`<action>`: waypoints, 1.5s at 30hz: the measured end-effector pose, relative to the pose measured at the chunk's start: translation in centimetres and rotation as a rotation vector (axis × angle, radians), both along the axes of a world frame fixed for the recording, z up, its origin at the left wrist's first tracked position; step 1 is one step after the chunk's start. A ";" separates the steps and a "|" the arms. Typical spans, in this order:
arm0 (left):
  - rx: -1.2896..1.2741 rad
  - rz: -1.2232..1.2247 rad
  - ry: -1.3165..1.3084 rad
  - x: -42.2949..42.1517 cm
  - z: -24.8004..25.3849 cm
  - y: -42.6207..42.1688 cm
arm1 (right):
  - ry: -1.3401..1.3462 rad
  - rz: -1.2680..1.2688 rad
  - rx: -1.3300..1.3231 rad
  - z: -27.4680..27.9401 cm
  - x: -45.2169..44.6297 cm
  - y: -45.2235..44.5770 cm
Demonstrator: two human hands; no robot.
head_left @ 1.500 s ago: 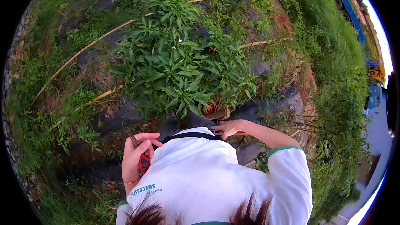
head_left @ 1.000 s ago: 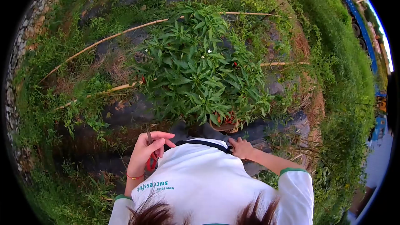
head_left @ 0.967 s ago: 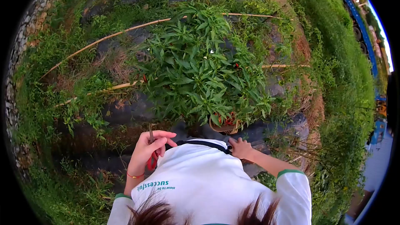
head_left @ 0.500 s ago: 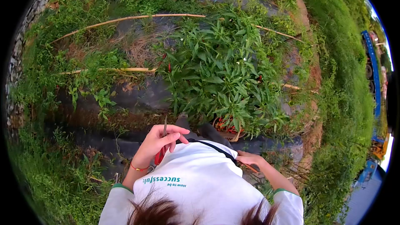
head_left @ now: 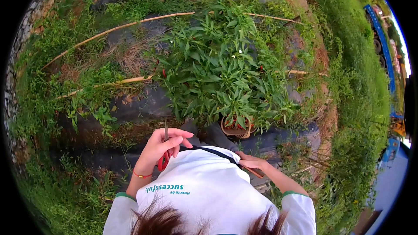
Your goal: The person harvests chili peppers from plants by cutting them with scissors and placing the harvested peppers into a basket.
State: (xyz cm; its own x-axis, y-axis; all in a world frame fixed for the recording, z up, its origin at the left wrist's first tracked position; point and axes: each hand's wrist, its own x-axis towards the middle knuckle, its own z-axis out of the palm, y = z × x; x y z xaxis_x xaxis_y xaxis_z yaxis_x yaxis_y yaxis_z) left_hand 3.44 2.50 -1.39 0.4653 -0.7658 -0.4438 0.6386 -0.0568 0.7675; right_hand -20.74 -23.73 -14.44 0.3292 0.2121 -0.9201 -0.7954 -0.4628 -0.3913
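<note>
My left hand (head_left: pixel 163 146) is closed around scissors (head_left: pixel 163 161) in front of my belly. Their red handles hang below the palm and the metal blades point up past the fingers. At my right hip, my right hand (head_left: pixel 252 161) lies with its fingers stretched along the waist, beside a black strap (head_left: pixel 220 153). A brown stick-like piece (head_left: pixel 254 172) shows just under that hand; I cannot tell if it is held. Past my feet stands a basket (head_left: pixel 244 133) of red chili peppers (head_left: pixel 235 122), partly under the leaves of a bushy pepper plant (head_left: pixel 213 67).
Black plastic mulch (head_left: pixel 137 102) covers the beds among weeds. Long bamboo poles (head_left: pixel 126 25) lie across the row. A grassy strip (head_left: pixel 352 74) runs along the right, with a blue vehicle frame (head_left: pixel 383 45) beyond. Stones (head_left: pixel 24 61) border the far left.
The view has shifted, so plants and poles sit further left and the basket shows more fully. Both hands keep nearly the same pose, the scissors still in the left.
</note>
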 end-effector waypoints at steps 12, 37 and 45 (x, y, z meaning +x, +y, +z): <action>0.009 -0.102 -0.033 0.7 -0.8 -0.7 | -0.153 -0.054 0.388 0.4 -1.5 0.9; -0.033 -0.012 -0.068 -1.7 0.9 -7.2 | -0.524 -0.333 -0.231 4.9 -5.6 -4.8; -0.247 -0.070 -0.144 -6.1 3.4 -24.2 | -1.348 -0.344 -0.142 16.5 5.4 -7.8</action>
State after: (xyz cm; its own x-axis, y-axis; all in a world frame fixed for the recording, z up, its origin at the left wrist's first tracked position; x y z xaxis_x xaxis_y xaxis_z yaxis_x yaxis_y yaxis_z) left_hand -2.67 -21.67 2.04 0.4524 -0.8749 -0.1731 0.5227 0.1029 0.8463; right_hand -15.38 -31.56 2.05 0.9826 -0.1264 0.1361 0.0706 -0.4231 -0.9033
